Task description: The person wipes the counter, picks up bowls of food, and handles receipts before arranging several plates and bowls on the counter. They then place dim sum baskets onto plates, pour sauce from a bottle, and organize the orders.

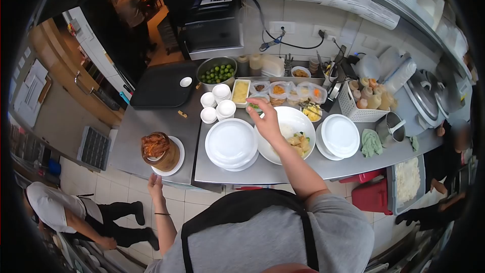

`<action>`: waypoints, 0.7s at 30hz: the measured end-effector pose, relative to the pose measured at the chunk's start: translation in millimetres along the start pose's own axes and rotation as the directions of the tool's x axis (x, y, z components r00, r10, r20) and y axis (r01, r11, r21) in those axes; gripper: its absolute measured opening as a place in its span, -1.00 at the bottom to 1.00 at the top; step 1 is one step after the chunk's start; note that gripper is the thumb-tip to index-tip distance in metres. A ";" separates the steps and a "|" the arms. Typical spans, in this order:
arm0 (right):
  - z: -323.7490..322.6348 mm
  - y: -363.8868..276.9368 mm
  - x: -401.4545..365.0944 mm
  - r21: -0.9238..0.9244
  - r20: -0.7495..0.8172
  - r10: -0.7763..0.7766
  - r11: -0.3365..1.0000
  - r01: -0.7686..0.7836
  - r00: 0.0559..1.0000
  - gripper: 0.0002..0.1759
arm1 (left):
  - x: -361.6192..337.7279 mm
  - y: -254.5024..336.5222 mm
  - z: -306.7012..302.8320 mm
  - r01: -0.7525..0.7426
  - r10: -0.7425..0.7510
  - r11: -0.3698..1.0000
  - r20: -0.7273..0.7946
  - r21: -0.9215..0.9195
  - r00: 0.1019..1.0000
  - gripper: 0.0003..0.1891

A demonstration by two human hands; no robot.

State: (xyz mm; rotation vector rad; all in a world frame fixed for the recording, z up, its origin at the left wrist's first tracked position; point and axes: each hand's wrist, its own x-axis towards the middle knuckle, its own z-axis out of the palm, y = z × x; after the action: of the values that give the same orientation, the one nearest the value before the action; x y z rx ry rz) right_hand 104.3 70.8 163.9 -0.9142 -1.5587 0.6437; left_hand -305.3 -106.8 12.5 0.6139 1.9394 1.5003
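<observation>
From my remote post, I have the left hand open and released by the desk's edge, while the right hand reaches over the white plate, whether gripping I can't tell, its wrist best kept above the food

Open counter separates saucer from left plate stack.
</observation>
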 end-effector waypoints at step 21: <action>-3.7 11.2 -24.9 -0.057 -0.054 0.042 0.997 -0.045 0.998 -0.78 | 75.0 -84.4 3.1 0.021 -0.017 0.994 -0.030 0.107 0.999 -0.46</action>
State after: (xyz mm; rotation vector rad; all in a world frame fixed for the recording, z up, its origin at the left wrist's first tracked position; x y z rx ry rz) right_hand 111.0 55.8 141.8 -1.0035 -1.5205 0.6033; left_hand -356.1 -74.9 -83.3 0.6210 2.0529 1.4083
